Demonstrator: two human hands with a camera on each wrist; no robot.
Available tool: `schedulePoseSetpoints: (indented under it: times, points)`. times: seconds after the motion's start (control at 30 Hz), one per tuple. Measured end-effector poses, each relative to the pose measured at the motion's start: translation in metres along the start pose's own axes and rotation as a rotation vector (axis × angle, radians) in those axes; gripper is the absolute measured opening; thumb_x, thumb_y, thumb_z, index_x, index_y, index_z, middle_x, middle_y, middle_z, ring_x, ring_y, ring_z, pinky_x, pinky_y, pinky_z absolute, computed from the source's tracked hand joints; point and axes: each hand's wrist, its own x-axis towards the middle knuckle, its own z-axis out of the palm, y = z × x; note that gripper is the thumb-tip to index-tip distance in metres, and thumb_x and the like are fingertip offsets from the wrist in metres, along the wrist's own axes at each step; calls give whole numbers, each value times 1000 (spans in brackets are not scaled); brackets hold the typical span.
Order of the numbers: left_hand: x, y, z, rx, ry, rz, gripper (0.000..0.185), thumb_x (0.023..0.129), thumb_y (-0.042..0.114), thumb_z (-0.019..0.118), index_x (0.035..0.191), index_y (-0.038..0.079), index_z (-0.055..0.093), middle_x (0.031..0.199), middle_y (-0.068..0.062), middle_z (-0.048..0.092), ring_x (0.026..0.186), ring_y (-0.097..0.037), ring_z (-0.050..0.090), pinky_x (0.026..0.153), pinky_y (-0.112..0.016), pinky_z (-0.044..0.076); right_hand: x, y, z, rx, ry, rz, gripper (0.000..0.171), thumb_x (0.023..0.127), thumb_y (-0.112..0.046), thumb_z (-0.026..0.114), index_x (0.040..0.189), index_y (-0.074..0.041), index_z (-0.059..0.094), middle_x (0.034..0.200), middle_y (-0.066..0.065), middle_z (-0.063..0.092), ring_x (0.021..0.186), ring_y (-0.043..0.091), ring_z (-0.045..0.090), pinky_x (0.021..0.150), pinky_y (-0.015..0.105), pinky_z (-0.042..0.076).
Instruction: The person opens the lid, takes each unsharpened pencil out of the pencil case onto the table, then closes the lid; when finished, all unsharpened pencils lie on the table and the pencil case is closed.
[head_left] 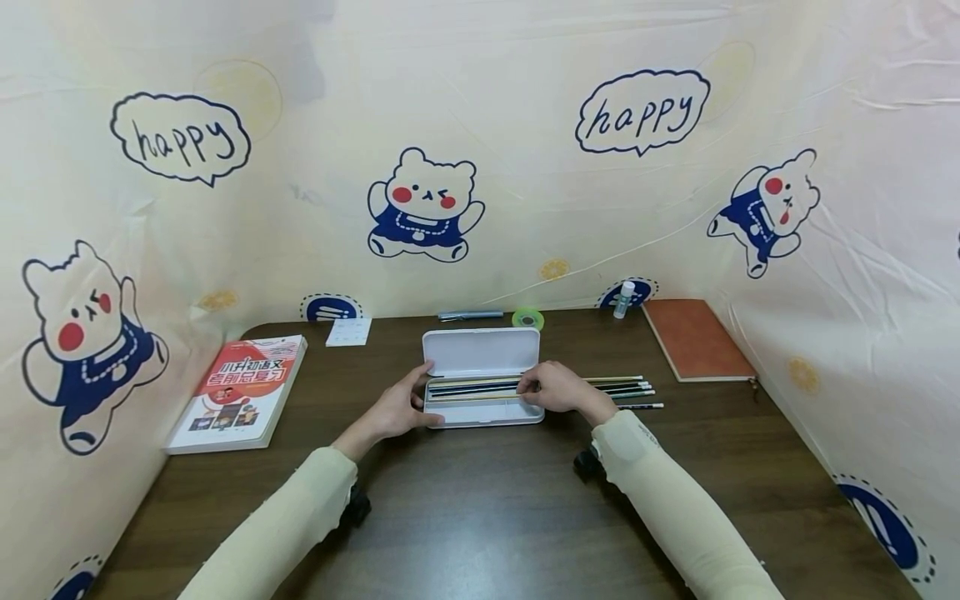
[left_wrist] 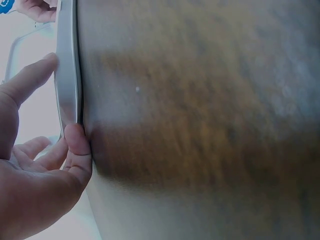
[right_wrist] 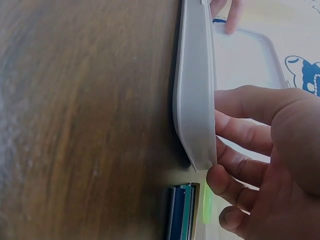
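A white pencil case lies on the table with its lid raised at the back. Around its left end my left hand grips the case, thumb at the front corner. Several dark and yellowish pencils lie lengthwise inside. My right hand reaches over the case's right end, its thumb and fingertips pinched at a yellowish pencil; the case wall hides the fingertips in the right wrist view. More pencils lie on the table to the right of the case, partly covered by the right hand.
A thick book lies at the left, a brown notebook at the back right. Along the back edge are a white paper, a blue pen, a green tape roll and a glue stick.
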Motion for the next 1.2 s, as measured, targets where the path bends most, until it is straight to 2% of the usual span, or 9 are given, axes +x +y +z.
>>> schedulePoseSetpoints:
  times: [0.8, 1.2]
  points:
    - [1, -1, 1, -5, 3, 7, 103, 79, 26, 86, 159, 17, 22, 147, -12, 52, 98, -21, 53, 82, -31, 44, 3, -3, -2, 78, 18, 52, 9, 91, -11, 71, 89, -19, 75, 82, -6, 68, 78, 11, 56, 76, 29, 47]
    - [2, -3, 1, -15, 8, 13, 103, 79, 25, 86, 159, 17, 22, 146, -12, 53, 98, -21, 53, 79, -30, 43, -19, 19, -19, 160, 108, 14, 5, 92, -16, 72, 91, -17, 76, 84, -6, 69, 76, 11, 56, 72, 28, 47]
